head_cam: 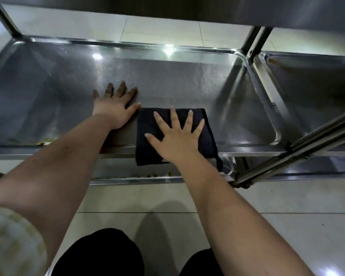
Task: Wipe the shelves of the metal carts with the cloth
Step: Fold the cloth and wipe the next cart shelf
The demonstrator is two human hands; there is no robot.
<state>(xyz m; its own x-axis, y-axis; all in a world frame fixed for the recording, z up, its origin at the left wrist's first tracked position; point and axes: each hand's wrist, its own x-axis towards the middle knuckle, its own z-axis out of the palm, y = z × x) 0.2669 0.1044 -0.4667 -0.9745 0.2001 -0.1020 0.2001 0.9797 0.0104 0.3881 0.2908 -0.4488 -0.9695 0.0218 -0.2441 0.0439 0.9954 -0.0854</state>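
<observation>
Right hand (pixel 177 140) flat on the folded black cloth (pixel 147 134), fingers spread, pressing it onto the metal cart shelf (pixel 167 84). Cloth sits at the shelf's front edge, its near part hanging over the lip. Left hand (pixel 116 106) just beside it, palm down, fingers spread on bare steel. Second cart's shelf (pixel 311 80) adjoins on the right. Crumbs (pixel 42 142) at the front-left edge.
</observation>
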